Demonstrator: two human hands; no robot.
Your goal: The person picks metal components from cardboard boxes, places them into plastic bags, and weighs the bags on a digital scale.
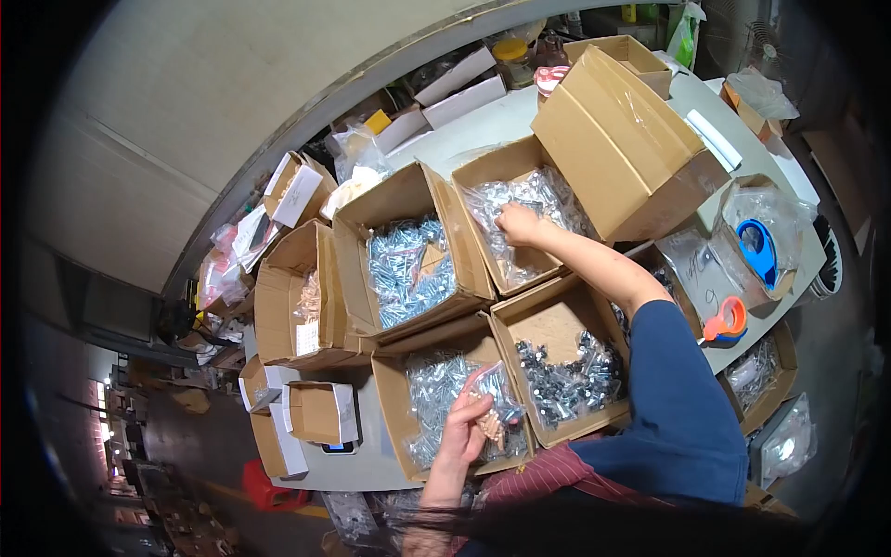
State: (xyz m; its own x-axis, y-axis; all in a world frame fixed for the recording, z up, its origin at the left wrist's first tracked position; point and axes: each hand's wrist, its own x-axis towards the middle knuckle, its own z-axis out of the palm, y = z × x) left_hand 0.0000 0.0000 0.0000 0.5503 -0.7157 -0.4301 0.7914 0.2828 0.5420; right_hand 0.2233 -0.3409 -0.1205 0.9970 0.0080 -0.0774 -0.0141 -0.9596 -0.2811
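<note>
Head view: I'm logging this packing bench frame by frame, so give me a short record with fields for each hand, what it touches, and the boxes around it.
left hand: holds a small clear bag of tan pieces, over a carton of silvery bagged hardware
right hand: reaches into a carton of clear bagged screws, fingers down among the bags
between the hands: carton of dark metal parts
further left: carton of bluish bagged screws
right side of bench: orange tape dispenser, blue tape dispenser

Open brown cartons (406, 200); clear bags (538, 200)
</note>
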